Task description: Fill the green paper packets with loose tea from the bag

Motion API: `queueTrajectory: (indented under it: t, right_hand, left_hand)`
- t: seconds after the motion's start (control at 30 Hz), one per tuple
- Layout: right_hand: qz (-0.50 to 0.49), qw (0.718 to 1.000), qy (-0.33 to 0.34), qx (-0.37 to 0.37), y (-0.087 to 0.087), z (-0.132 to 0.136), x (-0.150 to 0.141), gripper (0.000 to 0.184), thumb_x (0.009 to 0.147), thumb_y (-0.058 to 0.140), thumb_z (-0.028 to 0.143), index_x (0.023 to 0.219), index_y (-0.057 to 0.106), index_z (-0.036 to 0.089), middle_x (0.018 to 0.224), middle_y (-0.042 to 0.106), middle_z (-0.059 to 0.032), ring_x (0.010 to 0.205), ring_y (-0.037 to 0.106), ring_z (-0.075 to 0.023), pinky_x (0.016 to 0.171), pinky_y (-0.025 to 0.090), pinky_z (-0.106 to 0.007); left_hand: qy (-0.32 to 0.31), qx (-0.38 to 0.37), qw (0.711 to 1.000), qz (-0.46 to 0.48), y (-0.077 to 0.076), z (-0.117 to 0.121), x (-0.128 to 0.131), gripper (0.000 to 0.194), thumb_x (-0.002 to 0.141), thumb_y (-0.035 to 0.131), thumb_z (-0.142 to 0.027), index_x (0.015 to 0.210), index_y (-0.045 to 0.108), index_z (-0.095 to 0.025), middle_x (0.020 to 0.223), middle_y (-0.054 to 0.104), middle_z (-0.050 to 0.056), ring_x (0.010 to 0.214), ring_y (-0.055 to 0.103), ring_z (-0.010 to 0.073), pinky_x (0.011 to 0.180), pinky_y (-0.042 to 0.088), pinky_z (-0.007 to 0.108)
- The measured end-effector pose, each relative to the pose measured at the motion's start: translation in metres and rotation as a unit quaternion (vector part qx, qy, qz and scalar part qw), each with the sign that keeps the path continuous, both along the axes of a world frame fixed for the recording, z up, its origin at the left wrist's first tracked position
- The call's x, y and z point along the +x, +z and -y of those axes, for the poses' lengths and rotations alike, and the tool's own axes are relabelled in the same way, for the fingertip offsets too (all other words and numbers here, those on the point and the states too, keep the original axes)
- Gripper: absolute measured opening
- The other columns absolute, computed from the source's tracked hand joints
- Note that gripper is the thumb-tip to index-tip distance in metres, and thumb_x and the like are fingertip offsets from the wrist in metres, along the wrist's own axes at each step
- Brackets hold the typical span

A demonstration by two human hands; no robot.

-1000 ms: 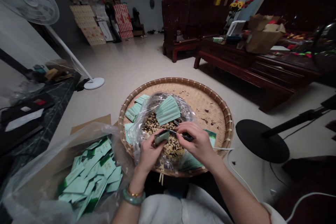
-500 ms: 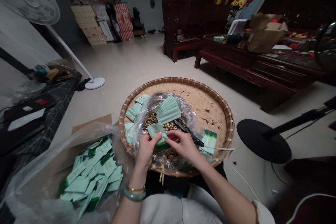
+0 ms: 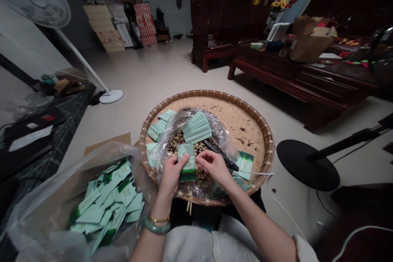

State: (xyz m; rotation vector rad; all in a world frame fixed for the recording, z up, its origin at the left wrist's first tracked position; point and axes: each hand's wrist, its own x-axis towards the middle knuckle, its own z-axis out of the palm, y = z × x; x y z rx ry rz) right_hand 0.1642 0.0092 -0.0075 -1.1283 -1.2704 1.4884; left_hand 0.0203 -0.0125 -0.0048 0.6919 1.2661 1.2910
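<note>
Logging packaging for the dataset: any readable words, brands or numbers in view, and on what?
Nothing can be read for certain.
Pale green paper packet with a dark green band, held by the left hand: printing too small to read.
Heap of pale green paper packets: printing blurred.
Red-and-white cardboard cartons by the far wall: markings too blurred to read.

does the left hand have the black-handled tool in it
No, the left hand grips a pale green packet, while the black-handled tool lies beyond the right hand.
</note>
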Motion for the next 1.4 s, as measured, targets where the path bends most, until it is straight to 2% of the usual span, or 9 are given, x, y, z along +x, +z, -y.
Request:
queueTrajectory:
  t: [0.17,0.33,0.47,0.6,0.7,0.87,1.07,1.17,1.4]
  right_hand:
    - [0.002,1.000,-0.006,0.026,-0.005,0.002,-0.005,0.033,0.065,0.072,0.046,0.061,0.057,0.016,0.051,0.052,0.0040,0.045,0.045,-0.0081,0.042,0.037,-0.020]
    - [-0.017,1.000,0.009,0.018,-0.006,-0.003,0.003,0.031,0.066,0.071,0.046,0.070,0.062,0.016,0.057,0.058,0.0019,0.047,0.052,-0.0111,0.044,0.044,-0.023]
    - [0.048,0.995,0.005,0.087,-0.007,-0.006,0.025,0.028,0.080,0.057,0.042,0.091,0.066,0.017,0.080,0.066,-0.0046,0.072,0.063,-0.0179,0.057,0.051,-0.027]
    - [0.315,0.915,0.121,0.224,-0.010,0.000,0.044,0.019,0.082,0.056,0.017,0.097,0.068,0.019,0.093,0.065,-0.0065,0.085,0.062,-0.0178,0.075,0.047,-0.028]
    - [0.455,0.837,0.194,0.232,-0.013,0.007,0.043,0.029,0.082,0.057,0.015,0.109,0.064,0.024,0.101,0.062,-0.0064,0.090,0.061,-0.0187,0.075,0.044,-0.026]
    - [0.533,0.791,0.216,0.209,-0.016,0.010,0.029,0.013,0.085,0.054,0.021,0.088,0.067,0.021,0.092,0.060,-0.0063,0.086,0.061,-0.0190,0.069,0.042,-0.024]
    - [0.515,0.802,0.217,0.213,-0.012,0.012,0.027,0.022,0.081,0.057,0.023,0.102,0.065,0.021,0.097,0.060,-0.0060,0.086,0.061,-0.0194,0.068,0.041,-0.025]
    - [0.500,0.813,0.216,0.205,-0.017,0.011,0.027,0.018,0.079,0.055,0.014,0.092,0.067,0.019,0.092,0.063,-0.0059,0.083,0.062,-0.0184,0.069,0.041,-0.024]
    - [0.386,0.894,0.117,0.193,-0.029,0.003,0.033,0.016,0.073,0.055,0.007,0.077,0.068,0.016,0.076,0.066,-0.0039,0.070,0.059,-0.0145,0.066,0.043,-0.023]
  left_hand:
    - [-0.029,0.029,0.996,-0.075,-0.001,-0.001,-0.001,0.033,0.063,0.075,-0.041,0.074,0.070,-0.010,0.062,0.065,0.000,0.056,0.057,0.0124,0.055,0.045,0.022]
    - [-0.121,0.054,0.983,-0.130,-0.001,0.000,-0.005,0.039,0.056,0.080,-0.028,0.090,0.071,-0.012,0.084,0.073,0.006,0.075,0.065,0.0188,0.072,0.051,0.028]
    - [-0.076,0.056,0.985,-0.147,-0.006,0.001,-0.006,0.036,0.057,0.079,-0.026,0.088,0.071,-0.010,0.088,0.074,0.010,0.079,0.067,0.0221,0.078,0.052,0.034]
    - [-0.060,0.118,0.972,-0.197,-0.011,0.004,-0.006,0.028,0.062,0.076,-0.028,0.083,0.072,-0.011,0.085,0.074,0.010,0.078,0.067,0.0221,0.077,0.053,0.035]
    - [-0.081,0.185,0.942,-0.267,-0.013,0.007,-0.006,0.020,0.069,0.071,-0.026,0.086,0.072,-0.015,0.087,0.074,0.009,0.081,0.068,0.0217,0.077,0.054,0.034]
    - [-0.127,0.230,0.909,-0.324,-0.015,0.013,-0.008,0.031,0.074,0.064,-0.016,0.104,0.068,-0.019,0.099,0.073,0.009,0.091,0.068,0.0223,0.084,0.053,0.036]
    - [-0.120,0.215,0.917,-0.314,-0.017,0.013,-0.009,0.032,0.078,0.063,-0.021,0.109,0.065,-0.018,0.102,0.073,0.009,0.092,0.069,0.0219,0.085,0.054,0.036]
    - [-0.117,0.214,0.919,-0.310,-0.019,0.012,-0.007,0.033,0.078,0.063,-0.022,0.111,0.064,-0.018,0.102,0.073,0.010,0.093,0.069,0.0219,0.087,0.053,0.037]
    - [-0.114,0.201,0.919,-0.321,-0.020,0.010,-0.007,0.035,0.078,0.063,-0.022,0.114,0.062,-0.018,0.101,0.073,0.009,0.092,0.069,0.0211,0.086,0.053,0.036]
